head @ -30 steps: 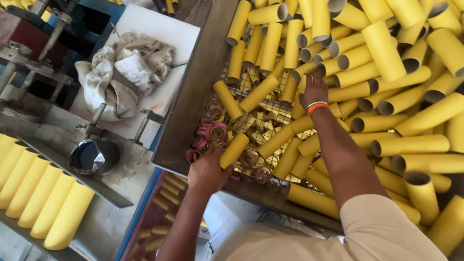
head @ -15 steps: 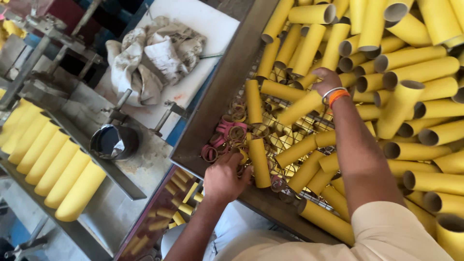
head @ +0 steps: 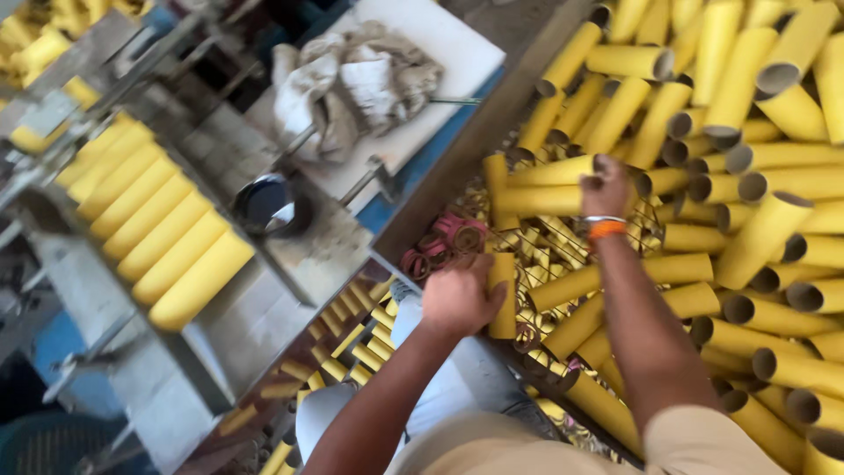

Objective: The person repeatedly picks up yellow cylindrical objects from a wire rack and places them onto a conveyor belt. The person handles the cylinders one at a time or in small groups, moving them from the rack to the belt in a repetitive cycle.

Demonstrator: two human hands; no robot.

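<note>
A short yellow cardboard tube [head: 503, 295] was gripped upright by the left hand [head: 457, 297], fingers closed around it, at the near edge of the wire-bottomed bin [head: 440, 176]. A longer yellow tube [head: 549, 171], lying sideways on the heap of tubes [head: 747, 220], was grasped at its end by the closed right hand [head: 605, 183]. Small pink rings [head: 444, 242] lay just beside the left hand. A row of yellow tubes [head: 154, 224] rested on the machine to the left.

A: The yellow tubes [head: 633, 62] look like matt cardboard, smooth-skinned. The rag [head: 352, 84]?

B: Crumpled, grubby cloth, on a smooth white board [head: 448, 44]. The bin wall [head: 466, 149] looks dull and worn.
</note>
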